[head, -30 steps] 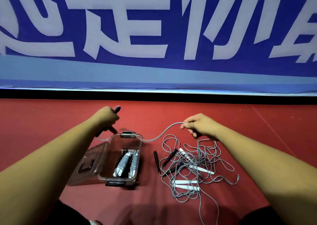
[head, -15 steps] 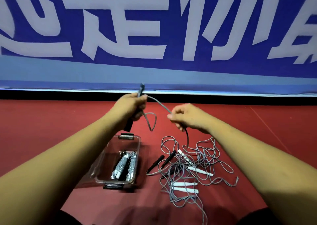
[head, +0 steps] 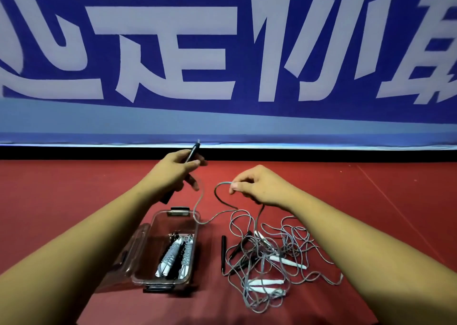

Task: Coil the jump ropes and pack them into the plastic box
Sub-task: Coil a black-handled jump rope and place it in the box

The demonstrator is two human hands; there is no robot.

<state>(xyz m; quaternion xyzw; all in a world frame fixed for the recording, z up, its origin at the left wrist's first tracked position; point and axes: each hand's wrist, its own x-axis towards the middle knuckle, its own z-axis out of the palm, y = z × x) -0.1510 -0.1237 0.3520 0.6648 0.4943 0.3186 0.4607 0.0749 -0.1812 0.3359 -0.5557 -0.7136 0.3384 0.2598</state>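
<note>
One rope (head: 223, 182) between left hand (head: 176, 173), right hand (head: 257, 186); banner (head: 247, 116) characters cropped.

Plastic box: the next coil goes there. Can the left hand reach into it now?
Probably yes: the plastic box lies open near the left hand; only the grey cord crosses its far corner.

I see the left hand (head: 176, 173) now lifted well above the box (head: 160, 212), its black handle (head: 194, 151) tipped up toward the banner. The right hand (head: 257, 184) has drawn away to the right, and the grey rope (head: 197, 208) between them sags down to the box's far corner.
</note>
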